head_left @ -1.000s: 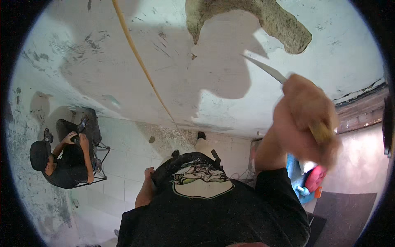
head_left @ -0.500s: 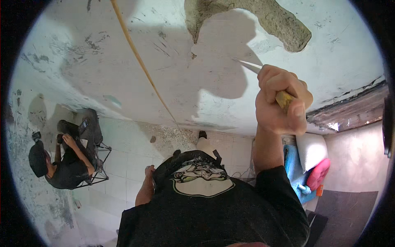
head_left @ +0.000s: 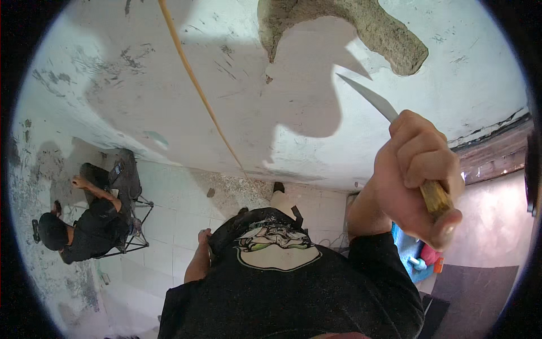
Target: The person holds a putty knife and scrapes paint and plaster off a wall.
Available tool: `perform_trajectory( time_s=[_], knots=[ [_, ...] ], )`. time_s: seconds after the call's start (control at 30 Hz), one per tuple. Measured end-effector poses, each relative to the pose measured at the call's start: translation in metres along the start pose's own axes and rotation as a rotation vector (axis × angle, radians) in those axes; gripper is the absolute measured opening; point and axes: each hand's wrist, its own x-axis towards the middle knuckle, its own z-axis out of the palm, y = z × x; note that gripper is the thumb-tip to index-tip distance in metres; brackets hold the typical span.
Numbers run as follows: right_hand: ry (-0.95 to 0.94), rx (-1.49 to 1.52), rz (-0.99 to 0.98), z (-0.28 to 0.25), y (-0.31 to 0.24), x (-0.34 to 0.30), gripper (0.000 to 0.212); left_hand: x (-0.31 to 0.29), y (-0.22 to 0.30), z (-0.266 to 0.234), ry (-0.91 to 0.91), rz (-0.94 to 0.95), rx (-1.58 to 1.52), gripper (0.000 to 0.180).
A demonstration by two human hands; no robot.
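My right hand is raised before the wall, closed round the yellowish wooden handle of a knife. Its curved, pointed metal blade aims up and left, and a shadow of it falls on the white wall. The tip looks apart from the wall, below a patch of bare rough grey plaster with a ragged edge. My left hand hangs at my left side by the hem of my black shirt. Its fingers are mostly hidden.
A yellowish cord runs down the wall at left. A person in black sits low at far left beside a folding chair. Blue cloth and a red cushion lie at lower right, near a brown wooden beam.
My right hand has moved right and down with the knife, drawing back from the wall, so more of the blade shows. The seated person has leaned and shifted their arms.
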Motion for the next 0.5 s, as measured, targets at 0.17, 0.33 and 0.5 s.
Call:
perform_trajectory(
  time_s=[0.17, 0.33, 0.5],
  knots=[
    [0.082, -0.222, 0.142, -0.007, 0.025, -0.004, 0.057, 0.015, -0.013, -0.004, 0.137, 0.194, 0.858, 0.030],
    [0.132, -0.056, -0.004, -0.004, 0.008, 0.005, 0.055, 0.022, -0.033, -0.019, -0.088, 0.315, 0.345, 0.025],
    [0.030, -0.274, 0.289, -0.005, 0.015, -0.005, 0.060, 0.009, -0.019, -0.014, 0.013, 0.238, 0.419, 0.017]
  ],
)
